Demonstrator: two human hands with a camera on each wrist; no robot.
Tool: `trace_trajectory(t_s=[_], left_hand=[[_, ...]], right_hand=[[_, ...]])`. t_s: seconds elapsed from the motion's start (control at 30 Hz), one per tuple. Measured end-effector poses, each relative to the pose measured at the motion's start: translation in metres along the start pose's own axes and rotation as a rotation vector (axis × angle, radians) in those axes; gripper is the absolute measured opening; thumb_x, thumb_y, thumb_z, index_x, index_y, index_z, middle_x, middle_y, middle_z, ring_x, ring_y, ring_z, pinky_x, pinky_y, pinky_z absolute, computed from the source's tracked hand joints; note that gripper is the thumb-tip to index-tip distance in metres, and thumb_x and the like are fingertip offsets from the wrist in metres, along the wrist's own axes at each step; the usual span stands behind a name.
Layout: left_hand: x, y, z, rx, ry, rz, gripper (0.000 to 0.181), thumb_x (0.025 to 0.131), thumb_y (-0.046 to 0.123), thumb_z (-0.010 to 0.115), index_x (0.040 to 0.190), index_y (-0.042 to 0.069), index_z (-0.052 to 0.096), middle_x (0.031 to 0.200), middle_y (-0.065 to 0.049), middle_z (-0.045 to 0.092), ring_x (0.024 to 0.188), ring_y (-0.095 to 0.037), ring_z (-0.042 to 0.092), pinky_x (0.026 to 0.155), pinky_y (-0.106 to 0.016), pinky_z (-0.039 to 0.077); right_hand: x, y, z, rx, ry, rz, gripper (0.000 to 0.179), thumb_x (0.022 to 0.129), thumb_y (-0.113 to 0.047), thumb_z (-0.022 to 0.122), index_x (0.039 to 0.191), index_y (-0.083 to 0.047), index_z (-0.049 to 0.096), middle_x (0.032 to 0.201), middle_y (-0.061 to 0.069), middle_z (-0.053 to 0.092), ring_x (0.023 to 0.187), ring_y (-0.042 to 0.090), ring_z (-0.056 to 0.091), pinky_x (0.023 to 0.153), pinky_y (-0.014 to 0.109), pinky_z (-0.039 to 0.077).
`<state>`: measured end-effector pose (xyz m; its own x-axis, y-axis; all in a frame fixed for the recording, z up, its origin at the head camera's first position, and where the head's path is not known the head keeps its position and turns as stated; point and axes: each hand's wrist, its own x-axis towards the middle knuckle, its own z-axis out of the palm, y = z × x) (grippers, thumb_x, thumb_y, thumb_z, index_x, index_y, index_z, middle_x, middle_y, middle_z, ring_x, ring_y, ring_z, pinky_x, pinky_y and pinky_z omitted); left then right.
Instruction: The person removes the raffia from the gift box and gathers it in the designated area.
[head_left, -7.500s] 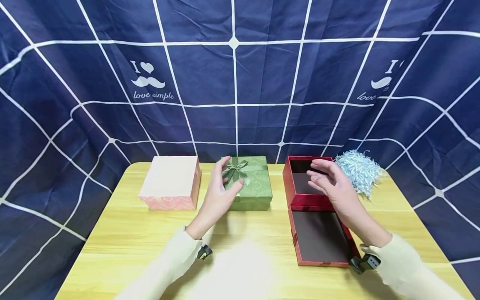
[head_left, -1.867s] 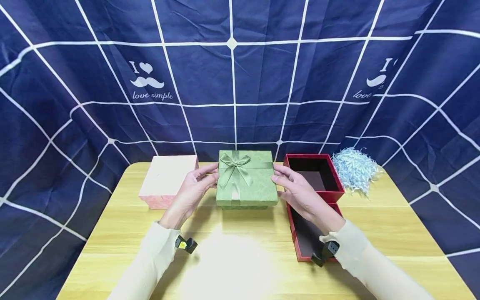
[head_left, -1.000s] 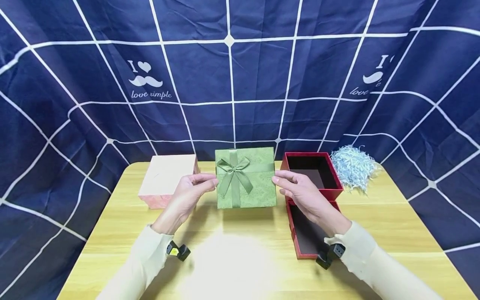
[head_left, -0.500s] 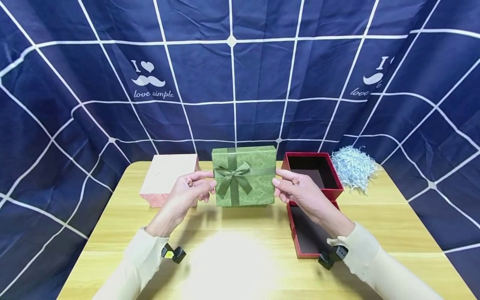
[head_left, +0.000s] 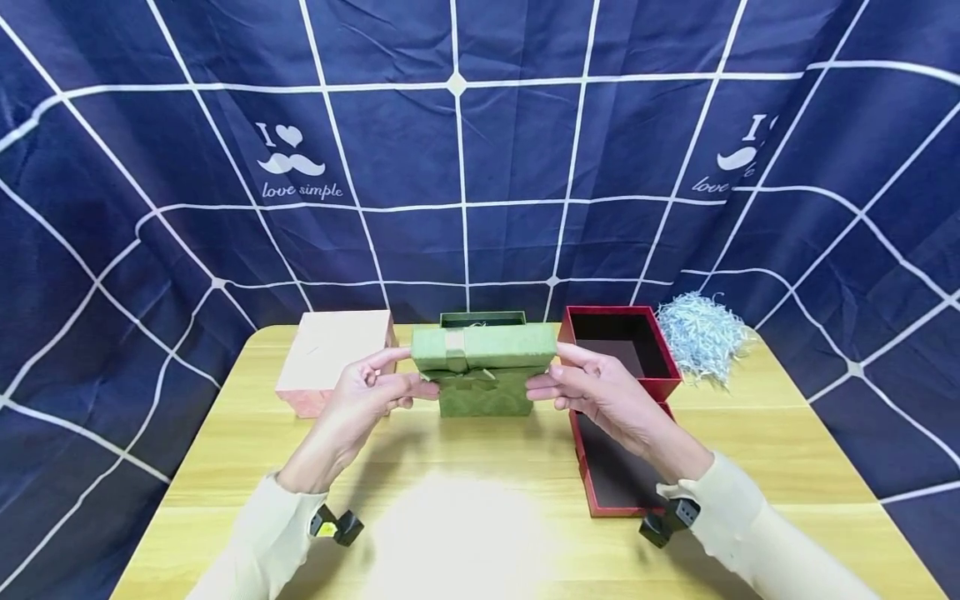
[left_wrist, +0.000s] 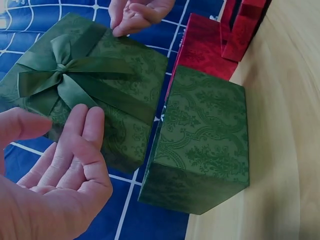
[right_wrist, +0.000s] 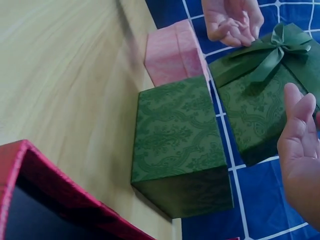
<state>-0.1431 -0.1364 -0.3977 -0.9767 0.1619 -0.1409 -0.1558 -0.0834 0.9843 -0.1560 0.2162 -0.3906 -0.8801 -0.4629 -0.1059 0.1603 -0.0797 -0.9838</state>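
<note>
A green gift box lid (head_left: 517, 343) is raised off its green box base (head_left: 487, 402) and tipped, so its ribbon bow (left_wrist: 62, 70) faces down and toward me. My left hand (head_left: 351, 410) grips the lid's left end, and my right hand (head_left: 611, 402) grips its right end. The base stands upright on the table behind and below the lid, its open top partly showing with something pale inside. In both wrist views the lid hangs apart from the patterned base (right_wrist: 175, 130), fingers at its edges.
A closed pink box (head_left: 337, 346) stands on the left. To the right are an open red box (head_left: 663, 388) and, in front of it, its upturned red lid (head_left: 622, 510). Light blue shredded paper (head_left: 701, 333) lies beyond the red box. A blue grid cloth (head_left: 405, 150) hangs behind the table.
Both hands came together on the green lid, which earlier sat on its box. They lifted it off and tilted it bow-side toward me, and the base's open top now shows behind.
</note>
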Motion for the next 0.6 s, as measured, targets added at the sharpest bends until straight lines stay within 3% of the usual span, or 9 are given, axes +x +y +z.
trace_trajectory(t_s=[0.13,0.17,0.23,0.37,0.47,0.6], left_hand=[[-0.006,0.002,0.002,-0.096,0.001,-0.001,0.047,0.105,0.006,0.06,0.151,-0.005,0.055,0.092,-0.002,0.079,0.085,-0.012,0.075,0.078,-0.025,0.057],[-0.007,0.002,0.002,-0.11,-0.003,0.004,0.045,0.106,0.008,0.06,0.149,-0.005,0.057,0.091,-0.004,0.078,0.087,-0.014,0.076,0.08,-0.026,0.058],[-0.009,0.002,0.001,-0.113,-0.004,0.009,0.041,0.108,0.015,0.062,0.144,-0.004,0.063,0.093,-0.005,0.077,0.086,-0.016,0.076,0.08,-0.028,0.059],[-0.011,0.001,0.002,-0.094,0.002,0.011,0.037,0.11,0.022,0.067,0.138,-0.001,0.07,0.103,-0.005,0.075,0.084,-0.016,0.073,0.079,-0.028,0.059],[-0.014,-0.001,0.004,-0.088,0.006,0.007,0.036,0.109,0.021,0.069,0.136,-0.002,0.071,0.107,-0.006,0.073,0.083,-0.014,0.07,0.079,-0.028,0.059],[-0.018,-0.004,0.006,-0.07,-0.004,0.0,0.037,0.106,0.015,0.073,0.137,-0.005,0.069,0.107,-0.009,0.068,0.083,-0.015,0.069,0.078,-0.028,0.059]], right_hand=[[-0.002,0.001,0.001,0.069,-0.017,-0.016,0.062,0.114,-0.009,0.051,0.166,0.013,0.025,0.123,0.021,0.076,0.113,0.03,0.077,0.084,0.023,0.06],[-0.002,0.001,0.001,0.086,-0.025,-0.02,0.059,0.115,-0.009,0.051,0.165,0.012,0.029,0.124,0.02,0.076,0.113,0.031,0.076,0.084,0.024,0.061],[-0.003,0.002,0.001,0.11,-0.032,-0.018,0.054,0.115,-0.009,0.05,0.165,0.006,0.038,0.109,0.014,0.079,0.114,0.034,0.076,0.083,0.025,0.061],[-0.006,0.005,0.001,0.111,-0.033,-0.007,0.05,0.117,-0.016,0.051,0.164,0.0,0.045,0.111,0.01,0.079,0.113,0.038,0.076,0.084,0.028,0.063],[-0.009,0.006,0.003,0.073,-0.003,0.012,0.053,0.118,-0.025,0.052,0.163,0.001,0.046,0.109,0.008,0.077,0.101,0.03,0.079,0.085,0.031,0.063],[-0.015,0.008,0.006,0.001,0.051,0.049,0.053,0.116,-0.032,0.054,0.159,0.0,0.052,0.087,0.002,0.053,0.081,0.015,0.065,0.081,0.03,0.063]])
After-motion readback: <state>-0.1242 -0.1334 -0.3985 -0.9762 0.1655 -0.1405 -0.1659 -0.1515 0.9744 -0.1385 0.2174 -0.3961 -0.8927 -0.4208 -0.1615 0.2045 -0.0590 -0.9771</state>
